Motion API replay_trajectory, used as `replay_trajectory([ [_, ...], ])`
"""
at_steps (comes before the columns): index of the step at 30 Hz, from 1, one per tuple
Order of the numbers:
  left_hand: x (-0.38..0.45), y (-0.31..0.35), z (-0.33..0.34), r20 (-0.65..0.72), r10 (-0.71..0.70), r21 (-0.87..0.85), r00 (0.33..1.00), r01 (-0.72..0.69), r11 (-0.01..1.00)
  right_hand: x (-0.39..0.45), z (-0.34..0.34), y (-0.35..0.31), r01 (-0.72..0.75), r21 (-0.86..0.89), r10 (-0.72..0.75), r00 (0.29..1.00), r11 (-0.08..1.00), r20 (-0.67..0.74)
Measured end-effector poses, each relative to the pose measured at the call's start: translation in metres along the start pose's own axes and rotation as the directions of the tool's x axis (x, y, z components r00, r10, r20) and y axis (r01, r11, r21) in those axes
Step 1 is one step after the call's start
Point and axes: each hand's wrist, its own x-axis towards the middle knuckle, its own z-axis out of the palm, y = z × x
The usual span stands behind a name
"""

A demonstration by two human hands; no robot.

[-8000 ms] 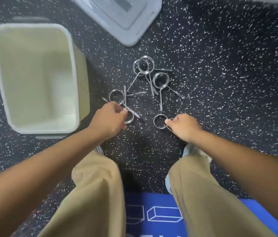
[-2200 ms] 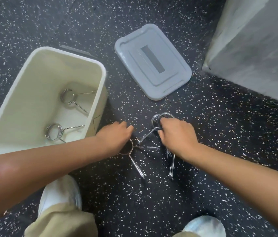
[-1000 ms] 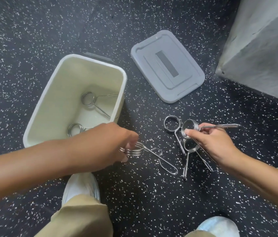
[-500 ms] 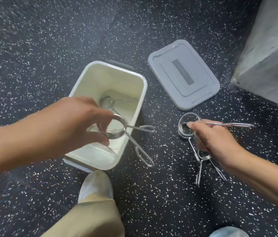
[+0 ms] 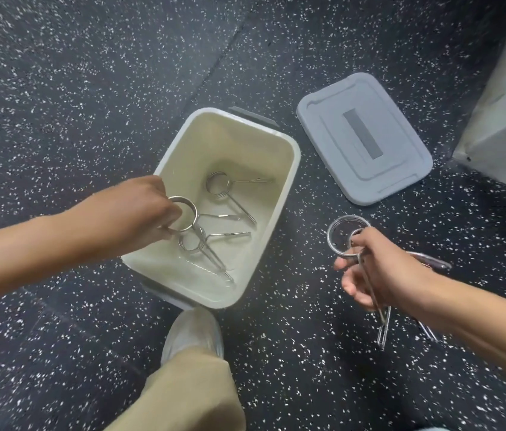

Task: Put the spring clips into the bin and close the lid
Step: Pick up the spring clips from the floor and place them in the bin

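The cream bin (image 5: pixel 289 181) stands open on the speckled floor. Two spring clips (image 5: pixel 219 184) lie on its bottom. My left hand (image 5: pixel 133 209) reaches over the bin's left rim, shut on the coil of another spring clip (image 5: pixel 188 213) whose handles hang down inside the bin. To the right of the bin, my right hand (image 5: pixel 382 272) holds a bunch of spring clips (image 5: pixel 343 241) above the floor, coils up and handles hanging below the fist. The grey lid (image 5: pixel 397 163) lies flat on the floor behind and to the right of the bin.
A grey concrete block (image 5: pixel 503 126) rises at the right edge, just beyond the lid. My shoe (image 5: pixel 192 334) and tan trouser leg (image 5: pixel 183 396) are directly in front of the bin. Dark speckled rubber floor (image 5: pixel 74 88) surrounds everything.
My left hand has carried its spring clip from above the floor over the rim and down into the bin. My right hand has lifted its bunch of clips slightly.
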Motion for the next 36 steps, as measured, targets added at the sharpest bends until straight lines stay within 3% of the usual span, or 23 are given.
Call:
replay_trajectory([
  [5,0.015,0.011,0.029,0.106,0.037,0.076,0.994,-0.045,0.996,0.008,0.005,0.004,-0.090,-0.056,0.091,0.996,0.994,0.015],
  [12,0.034,0.020,0.047,0.302,0.038,0.182,0.952,-0.097,0.979,-0.006,0.019,-0.009,-0.073,-0.080,0.067,0.995,0.994,-0.069],
  [18,0.036,0.025,0.048,0.415,0.037,0.310,0.909,-0.180,0.934,-0.027,0.025,-0.036,0.053,-0.348,-0.118,0.978,0.936,-0.170],
  [24,0.038,0.025,0.045,0.406,0.040,0.357,0.913,-0.198,0.913,-0.049,0.035,-0.080,0.144,-0.656,-0.337,0.925,0.741,-0.177],
  [28,0.035,0.026,0.036,0.323,0.017,0.367,0.946,-0.142,0.920,-0.061,0.053,-0.116,0.253,-0.792,-0.527,0.844,0.555,-0.100],
  [31,0.025,0.023,0.028,0.165,-0.001,0.292,0.986,-0.048,0.955,-0.066,0.069,-0.138,0.309,-0.846,-0.577,0.817,0.434,0.003],
  [33,0.017,0.024,0.024,0.147,-0.051,0.233,0.988,0.016,0.972,-0.061,0.081,-0.152,0.331,-0.893,-0.604,0.792,0.305,0.087],
  [36,0.007,0.032,0.014,0.105,-0.078,0.196,0.991,0.056,0.979,-0.045,0.105,-0.171,0.310,-0.921,-0.584,0.803,0.237,0.119],
])
